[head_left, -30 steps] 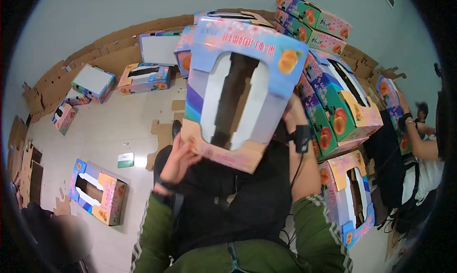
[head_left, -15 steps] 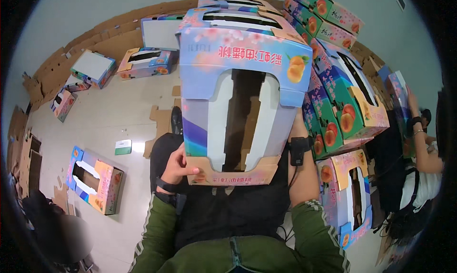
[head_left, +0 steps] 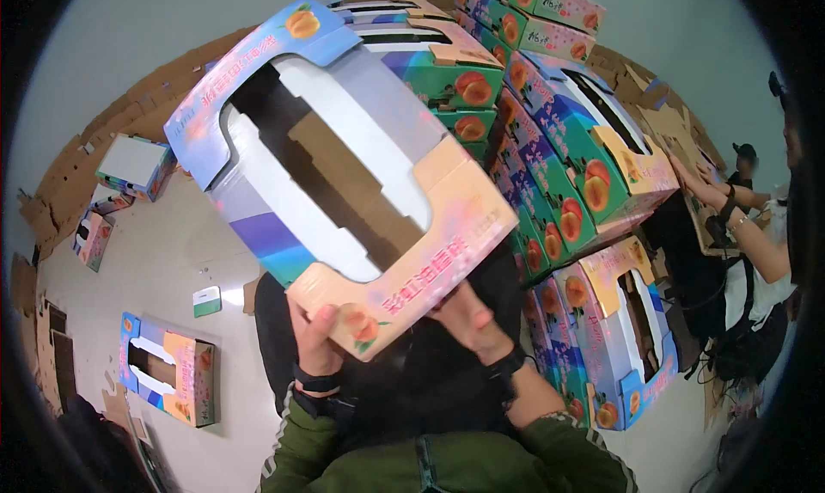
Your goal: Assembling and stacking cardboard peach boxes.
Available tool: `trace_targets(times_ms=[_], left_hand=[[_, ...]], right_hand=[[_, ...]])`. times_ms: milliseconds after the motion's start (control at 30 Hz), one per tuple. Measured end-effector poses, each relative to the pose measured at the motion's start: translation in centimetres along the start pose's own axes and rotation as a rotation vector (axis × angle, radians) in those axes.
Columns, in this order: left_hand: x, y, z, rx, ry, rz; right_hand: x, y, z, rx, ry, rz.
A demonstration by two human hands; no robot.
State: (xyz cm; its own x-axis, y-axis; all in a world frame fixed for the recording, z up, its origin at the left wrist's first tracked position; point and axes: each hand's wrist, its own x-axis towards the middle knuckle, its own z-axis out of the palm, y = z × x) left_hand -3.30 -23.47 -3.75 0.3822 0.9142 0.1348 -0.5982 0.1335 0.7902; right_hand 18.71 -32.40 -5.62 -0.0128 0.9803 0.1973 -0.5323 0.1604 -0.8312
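In front of me a fruit box of printed cardboard is held up, tilted, with a long cutout in its top framed by white flaps. It is blue at the far end and peach-orange at the near end. My left hand grips its near left corner, thumb on the orange face. Under the near edge on the right is my right hand, its fingers partly hidden by the box and its thumb showing outside.
Stacked fruit boxes stand on the right, others behind my box. A single box lies on the floor at left, near a small green-and-white card. Cardboard sheets line the wall. Another person's arm reaches in at far right.
The box has turned so its far end swings left and its near end faces right. My right hand has moved from its far right side to its near edge.
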Motion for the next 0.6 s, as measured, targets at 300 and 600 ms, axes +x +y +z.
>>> trace_targets(times_ms=[300,600], left_hand=[[0.6,0.9,1.7,0.353,-0.534,0.097],[0.6,-8.4,-8.4,1.237,-0.279,-0.217]], right_hand=[[-1.1,-7.3,1.2,0.292,-0.023,-0.089],[-2.0,-32.1,-1.0,-0.271,0.488,-0.517]])
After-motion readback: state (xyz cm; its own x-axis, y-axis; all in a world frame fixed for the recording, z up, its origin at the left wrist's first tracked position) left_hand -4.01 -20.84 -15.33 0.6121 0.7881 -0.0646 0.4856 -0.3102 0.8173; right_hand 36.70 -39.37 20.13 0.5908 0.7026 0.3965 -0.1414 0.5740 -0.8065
